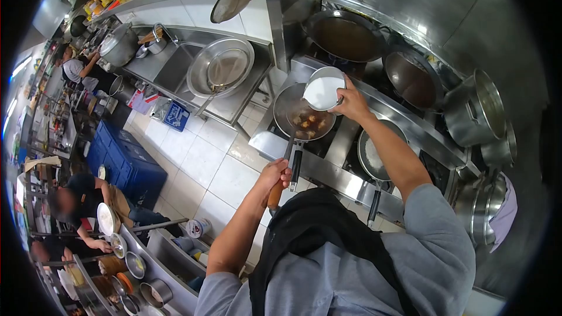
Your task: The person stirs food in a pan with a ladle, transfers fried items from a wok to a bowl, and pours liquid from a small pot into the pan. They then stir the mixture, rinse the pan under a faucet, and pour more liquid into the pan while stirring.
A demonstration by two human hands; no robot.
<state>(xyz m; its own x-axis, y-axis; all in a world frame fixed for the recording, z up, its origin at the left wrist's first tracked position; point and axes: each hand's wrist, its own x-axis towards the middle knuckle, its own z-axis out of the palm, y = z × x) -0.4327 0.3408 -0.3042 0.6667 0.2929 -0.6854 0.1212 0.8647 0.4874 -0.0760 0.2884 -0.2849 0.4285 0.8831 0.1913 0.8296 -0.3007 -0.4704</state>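
My right hand (352,102) grips the edge of a metal pot (312,80) that holds white liquid (325,91). The pot is tilted above a frying pan (285,105) on the stove, hiding part of its rim. Browned pieces (310,122) lie in dark sauce in this pan. My left hand (276,174) is closed around the wooden handle (274,194) of a long metal cooking utensil, whose shaft slants into the pan; its working end cannot be made out. Just beside this hand is the pan's black handle (297,167), apart from the fingers.
A second frying pan (374,151) with pale contents sits right on the stove (336,172). Two woks (344,36) stand behind, tall pots (475,108) at right. Left are a steel sink counter with a large bowl (239,48), a blue bin (132,161) and several people.
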